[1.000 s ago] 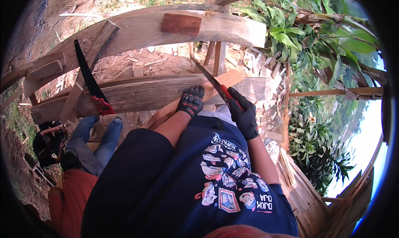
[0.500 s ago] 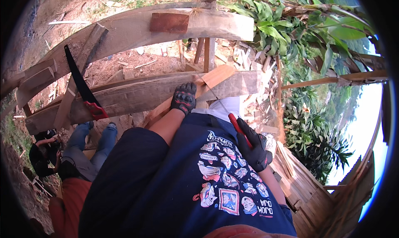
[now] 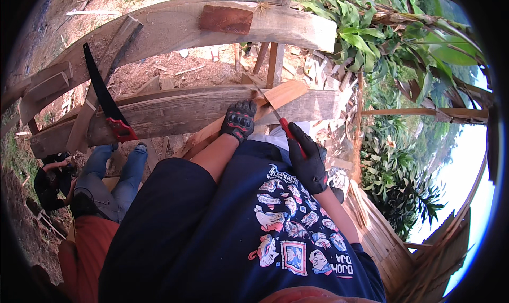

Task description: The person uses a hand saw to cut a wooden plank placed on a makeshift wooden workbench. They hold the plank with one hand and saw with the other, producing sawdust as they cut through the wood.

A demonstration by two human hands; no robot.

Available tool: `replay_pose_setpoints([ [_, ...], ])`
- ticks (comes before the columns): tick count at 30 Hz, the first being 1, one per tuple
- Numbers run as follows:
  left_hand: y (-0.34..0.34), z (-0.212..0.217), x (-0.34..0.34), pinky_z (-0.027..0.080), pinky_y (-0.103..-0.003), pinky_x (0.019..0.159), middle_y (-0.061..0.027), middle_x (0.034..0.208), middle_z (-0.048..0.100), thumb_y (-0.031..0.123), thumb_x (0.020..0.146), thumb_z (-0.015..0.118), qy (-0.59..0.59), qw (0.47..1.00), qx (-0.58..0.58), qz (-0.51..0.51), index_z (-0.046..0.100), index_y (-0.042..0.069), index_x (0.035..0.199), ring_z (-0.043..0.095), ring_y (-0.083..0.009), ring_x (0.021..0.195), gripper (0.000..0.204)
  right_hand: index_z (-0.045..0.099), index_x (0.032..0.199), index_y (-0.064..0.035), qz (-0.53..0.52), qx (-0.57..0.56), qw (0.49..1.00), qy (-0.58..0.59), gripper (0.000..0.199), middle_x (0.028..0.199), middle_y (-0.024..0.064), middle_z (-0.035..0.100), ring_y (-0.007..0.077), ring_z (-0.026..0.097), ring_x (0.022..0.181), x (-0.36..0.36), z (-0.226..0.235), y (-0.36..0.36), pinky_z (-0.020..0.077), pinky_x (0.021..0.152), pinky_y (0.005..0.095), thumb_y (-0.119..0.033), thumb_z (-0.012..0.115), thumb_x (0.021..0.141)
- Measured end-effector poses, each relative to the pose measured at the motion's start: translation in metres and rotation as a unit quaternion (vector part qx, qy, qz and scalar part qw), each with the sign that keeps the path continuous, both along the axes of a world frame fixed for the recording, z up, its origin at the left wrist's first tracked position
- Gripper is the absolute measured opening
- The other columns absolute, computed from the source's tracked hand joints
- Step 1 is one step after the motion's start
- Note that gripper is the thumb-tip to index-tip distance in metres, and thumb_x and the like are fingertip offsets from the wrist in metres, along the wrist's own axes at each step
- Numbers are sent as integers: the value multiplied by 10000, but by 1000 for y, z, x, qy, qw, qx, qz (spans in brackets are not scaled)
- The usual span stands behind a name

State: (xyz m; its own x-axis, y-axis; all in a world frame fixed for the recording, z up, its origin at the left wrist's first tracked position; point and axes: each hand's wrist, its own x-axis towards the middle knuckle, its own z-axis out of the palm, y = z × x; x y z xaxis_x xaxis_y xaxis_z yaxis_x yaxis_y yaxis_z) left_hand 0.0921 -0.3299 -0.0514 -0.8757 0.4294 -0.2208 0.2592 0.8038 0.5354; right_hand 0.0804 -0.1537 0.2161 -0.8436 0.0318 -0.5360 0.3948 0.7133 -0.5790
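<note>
A narrow light-brown wooden board (image 3: 286, 93) lies slantwise across the nearer thick beam (image 3: 175, 111). My left hand (image 3: 238, 121), in a black padded glove, is closed over the board and presses it down on the beam. In my gloved right hand (image 3: 309, 162) is the red handle of a handsaw (image 3: 287, 129). Its thin blade crosses the board just right of my left hand, with the tip beyond the board's far side. My right fingers are wrapped round the handle.
Another handsaw (image 3: 105, 94), black-bladed with a red handle, leans across the beams at left. A reddish wood block (image 3: 226, 19) rests on the far beam (image 3: 297, 28). Two other people are at lower left, one in jeans (image 3: 132, 168). Planks (image 3: 376, 223) lie at lower right.
My right hand has pushed the saw forward and to the left, so less of the blade shows on the near side of the board. My left hand stays on the board.
</note>
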Motion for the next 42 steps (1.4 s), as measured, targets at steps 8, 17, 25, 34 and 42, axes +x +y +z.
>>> replay_pose_setpoints([
  [8,3,-6,6,517,-494,1044,-187,1364,696,229,967,571,13,1000,-25,5,632,44,1427,675,-334,1228,500,718,1424,-59,27,16,1000,3,397,1294,260,765,398,766,1178,-38,-24,-2,583,1015,450,-199,665,1057],
  [17,4,5,-9,513,-492,1059,-184,1406,679,226,980,565,-81,996,-31,-12,606,33,1461,662,-328,1258,520,700,1446,-77,13,36,999,25,408,1237,267,774,423,773,1121,-26,-27,-32,598,975,466,-209,637,1066],
  [25,4,-9,-4,521,-481,998,-152,1261,691,241,980,571,-11,999,-26,-14,605,27,1443,661,-310,1195,511,722,1414,-57,11,38,999,25,384,1238,274,774,405,773,1140,-47,-26,-31,596,992,448,-197,635,1067],
  [34,3,-1,-8,512,-479,1034,-159,1303,696,225,1007,522,-81,996,-32,-24,589,25,1480,669,-310,1199,518,746,1370,-24,13,44,999,-19,383,1244,250,785,367,783,1147,-73,-25,-30,593,1001,428,-218,652,1054],
  [42,3,2,0,504,-478,1038,-160,1318,693,229,996,535,29,999,-21,27,588,9,1467,669,-311,1174,522,740,1373,-21,11,55,997,-57,384,1212,251,792,375,784,1127,-89,-20,-65,596,968,421,-225,644,1062],
])
